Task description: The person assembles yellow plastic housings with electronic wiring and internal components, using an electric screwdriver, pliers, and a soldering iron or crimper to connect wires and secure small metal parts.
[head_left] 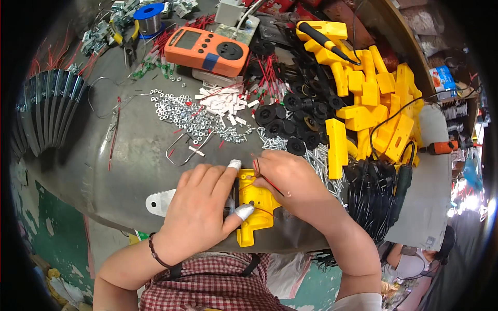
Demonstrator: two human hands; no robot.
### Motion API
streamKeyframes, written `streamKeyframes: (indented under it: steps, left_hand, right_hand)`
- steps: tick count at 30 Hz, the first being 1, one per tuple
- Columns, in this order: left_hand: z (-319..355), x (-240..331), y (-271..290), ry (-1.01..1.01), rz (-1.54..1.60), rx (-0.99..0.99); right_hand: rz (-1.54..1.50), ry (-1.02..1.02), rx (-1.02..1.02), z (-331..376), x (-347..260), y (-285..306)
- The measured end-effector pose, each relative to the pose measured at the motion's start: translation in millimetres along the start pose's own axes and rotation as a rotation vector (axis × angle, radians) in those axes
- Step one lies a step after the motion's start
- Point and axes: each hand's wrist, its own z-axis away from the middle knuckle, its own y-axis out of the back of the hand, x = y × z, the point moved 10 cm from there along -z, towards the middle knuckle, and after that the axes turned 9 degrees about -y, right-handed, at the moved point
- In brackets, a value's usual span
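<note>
A yellow plastic housing half (254, 222), hollow side up, lies near the table's front edge. My left hand (199, 199) holds it, with white-wrapped thumb and index fingertips against it. Above its right side is my right hand (293, 176), fingers closed in a pinch on a thin red wire (256, 165). A dark thin line runs beside that wire; I cannot tell whether it is another wire or a tool. From under my left hand sticks out a flat metal piece (160, 202) with a rounded, holed end. The rest of it is hidden.
Nuts (184, 115), white connector pieces (224, 103), screws (319, 160) and black round parts (290, 122) lie beyond my hands. To the right are yellow housings (376, 111) and black cables (371, 199). An orange meter (207, 51) and solder spool (149, 22) stand farther back.
</note>
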Motion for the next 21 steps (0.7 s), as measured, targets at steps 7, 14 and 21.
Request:
streamKeyframes:
  steps: [7,14,21]
  left_hand:
    - [-5,5,-8,0.006,-0.026,-0.032]
    - [0,25,31,-0.130,-0.134,0.175]
    - [34,62,48,-0.437,0.092,0.231]
  right_hand:
    - [-0.032,-0.018,0.191,19,14,-4]
    - [-0.138,-0.247,0.407,110,20,54]
    - [-0.622,-0.054,0.383,156,-26,30]
